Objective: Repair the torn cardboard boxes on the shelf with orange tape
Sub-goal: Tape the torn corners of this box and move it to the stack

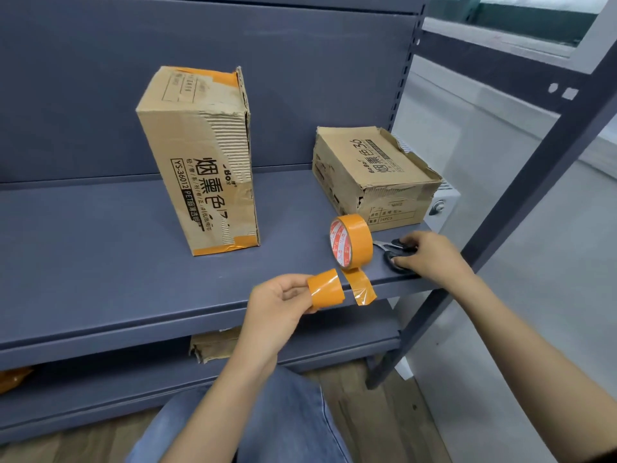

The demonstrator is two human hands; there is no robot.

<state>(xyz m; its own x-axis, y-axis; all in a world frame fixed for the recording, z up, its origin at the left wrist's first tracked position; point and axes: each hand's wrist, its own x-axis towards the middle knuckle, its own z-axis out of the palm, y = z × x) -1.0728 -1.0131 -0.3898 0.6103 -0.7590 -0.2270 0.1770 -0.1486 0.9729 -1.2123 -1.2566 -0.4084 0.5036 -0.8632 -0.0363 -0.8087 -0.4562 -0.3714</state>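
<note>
L hand (280, 297) pinches cut strip (325, 288) ready to stick, R hand (424, 253) on scissors (395, 250) lower right, grip unclear, roll (351, 241) parked upright nearby.

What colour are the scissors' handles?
Black. The scissors lie under the right hand, seen in the head view.

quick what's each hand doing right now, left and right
Left hand: pinching a cut strip of orange tape.
Right hand: resting on the scissors on the shelf; whether its fingers grip them cannot be told.
</note>
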